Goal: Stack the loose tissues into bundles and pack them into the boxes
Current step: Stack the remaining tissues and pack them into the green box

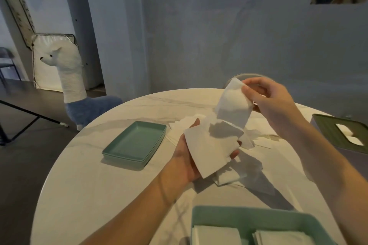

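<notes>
Both hands are up over the round white marble-look table (83, 175) and busy with paper. Left hand (187, 157) lies palm-up, fingers spread flat beneath a small stack of white square tissues (209, 147), carrying rather than gripping. Right hand (272, 101) pinches one single white tissue (233, 105) by its top corner, thumb against fingertips, and it hangs just above the stack.

So we're mid-bundle, I'd say: the sheet needs lowering square onto the pile, edges matched, or the stack goes ragged. More loose white tissues (256, 135) lie scattered on the table beyond the hands, so plenty remains.

Near edge, a pale green plastic box (249, 215) already holds two neat white bundles. Off to the left sits a shallow teal rectangular tray (135, 141), nothing in it. Far right, a dark green ribbed tissue-box lid (328, 127) shows white paper through its slot.
</notes>
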A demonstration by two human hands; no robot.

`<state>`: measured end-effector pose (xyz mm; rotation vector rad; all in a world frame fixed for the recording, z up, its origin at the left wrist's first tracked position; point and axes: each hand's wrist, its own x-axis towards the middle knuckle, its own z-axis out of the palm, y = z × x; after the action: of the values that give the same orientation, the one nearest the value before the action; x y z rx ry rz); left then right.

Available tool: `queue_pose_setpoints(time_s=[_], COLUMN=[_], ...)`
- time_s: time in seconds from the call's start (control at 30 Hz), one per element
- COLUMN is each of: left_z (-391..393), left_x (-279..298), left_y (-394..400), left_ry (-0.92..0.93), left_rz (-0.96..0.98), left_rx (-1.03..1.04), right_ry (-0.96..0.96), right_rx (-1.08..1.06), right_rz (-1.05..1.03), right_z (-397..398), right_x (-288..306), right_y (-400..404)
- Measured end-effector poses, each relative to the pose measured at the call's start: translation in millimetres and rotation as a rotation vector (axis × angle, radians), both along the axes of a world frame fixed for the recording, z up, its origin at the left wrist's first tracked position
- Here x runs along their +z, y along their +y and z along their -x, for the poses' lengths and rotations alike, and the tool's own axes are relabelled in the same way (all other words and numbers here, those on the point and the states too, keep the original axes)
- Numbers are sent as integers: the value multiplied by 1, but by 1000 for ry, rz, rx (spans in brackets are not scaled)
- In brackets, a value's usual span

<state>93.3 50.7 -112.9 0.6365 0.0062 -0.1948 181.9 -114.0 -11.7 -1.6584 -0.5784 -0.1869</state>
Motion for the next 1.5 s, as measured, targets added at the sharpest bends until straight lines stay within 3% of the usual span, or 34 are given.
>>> queue_pose_setpoints(time_s=[0.1,0.2,0.37,0.43,0.7,0.87,0.93,1.03,1.13,1.33,1.5], left_z=[-1,3,5,4,12,12,13,13,12,7,5], left_x=[0,3,4,5,12,8,11,15,15,9,6], left_y=[-2,-6,-16,-17,-15,-10,-11,-11,-9,-4,2], left_ry=[51,56,37,64,7,-7,9,43,45,64,30], left_rz=[58,40,-59,-73,-45,47,21,39,-21,-37,-126], left_rx=[37,45,66,59,21,109,164,204,210,212,114], right_ry=[103,105,-210,-242,-249,-28,-3,-94,-60,-79,40], right_rx=[338,512,333,304,350,390,294,36,-24,2,119], right_rz=[-40,139,698,807,675,386,451,723,831,752,581], right_z=[10,21,27,26,24,25,19,7,2,-3,-3], right_x=[7,6,-17,-23,-16,8,3,-12,-20,-16,-12], right_y=[-1,1,23,28,21,1,3,7,6,3,-3])
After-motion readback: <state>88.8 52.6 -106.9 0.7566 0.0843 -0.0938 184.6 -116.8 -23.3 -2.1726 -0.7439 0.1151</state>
